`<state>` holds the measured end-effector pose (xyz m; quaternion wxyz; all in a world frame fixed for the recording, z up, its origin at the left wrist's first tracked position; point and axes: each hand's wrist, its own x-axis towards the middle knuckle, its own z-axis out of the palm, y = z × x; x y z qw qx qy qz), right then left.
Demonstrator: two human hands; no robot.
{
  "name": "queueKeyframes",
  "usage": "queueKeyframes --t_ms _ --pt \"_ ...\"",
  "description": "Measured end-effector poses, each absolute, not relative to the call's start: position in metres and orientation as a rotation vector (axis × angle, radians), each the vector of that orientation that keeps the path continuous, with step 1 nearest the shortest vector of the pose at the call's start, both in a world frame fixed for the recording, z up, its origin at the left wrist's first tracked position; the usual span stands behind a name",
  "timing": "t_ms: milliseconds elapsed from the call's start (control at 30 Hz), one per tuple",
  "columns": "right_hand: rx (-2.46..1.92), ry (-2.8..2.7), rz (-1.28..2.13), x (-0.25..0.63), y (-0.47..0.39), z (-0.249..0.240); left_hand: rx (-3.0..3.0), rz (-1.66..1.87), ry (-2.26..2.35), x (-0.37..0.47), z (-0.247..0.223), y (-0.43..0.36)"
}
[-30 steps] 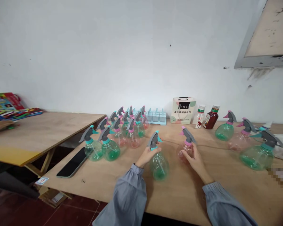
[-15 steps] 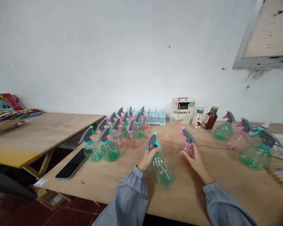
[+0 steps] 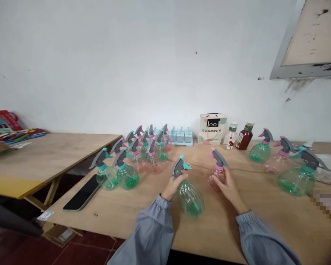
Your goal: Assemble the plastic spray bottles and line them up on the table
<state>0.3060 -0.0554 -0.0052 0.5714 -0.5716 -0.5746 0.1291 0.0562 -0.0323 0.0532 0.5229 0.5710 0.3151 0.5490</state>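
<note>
My left hand (image 3: 174, 186) is closed round the neck of a green spray bottle (image 3: 191, 200) with a grey and turquoise head, which tilts over the front middle of the table. To its right, my right hand (image 3: 226, 187) grips the body of a pink spray bottle (image 3: 213, 178) with a grey and pink head. Several green and pink spray bottles stand in a group at the left, among them a green one (image 3: 128, 177) at the front. At the right are a green bottle (image 3: 260, 151), a pink bottle (image 3: 277, 162) and a larger-looking green bottle (image 3: 296, 181).
A black phone (image 3: 82, 193) lies at the table's left edge. Along the wall stand a light blue mould tray (image 3: 182, 138), a paper bag (image 3: 212, 129) and two drink bottles (image 3: 244, 137). A second table (image 3: 57, 151) at the left holds colourful items, with a blurred hand at its far left.
The view has shifted slightly. Both my hands keep their holds, with the two bottles almost where they were. A hand has come into view on the left table.
</note>
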Motion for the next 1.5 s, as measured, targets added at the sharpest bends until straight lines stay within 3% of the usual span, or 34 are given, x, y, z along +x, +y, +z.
queueKeyframes --t_ms 467,1200,1500 --pt "-1.347 -1.344 0.303 0.305 -0.057 -0.003 1.221 1.387 0.92 0.053 0.04 -0.024" --pt "-1.355 -1.327 0.27 0.307 -0.053 -0.007 1.519 1.451 0.728 0.051 0.062 -0.033" --pt "-1.327 -1.362 0.298 0.308 -0.053 -0.008 1.595 1.644 1.008 -0.006 0.076 -0.025"
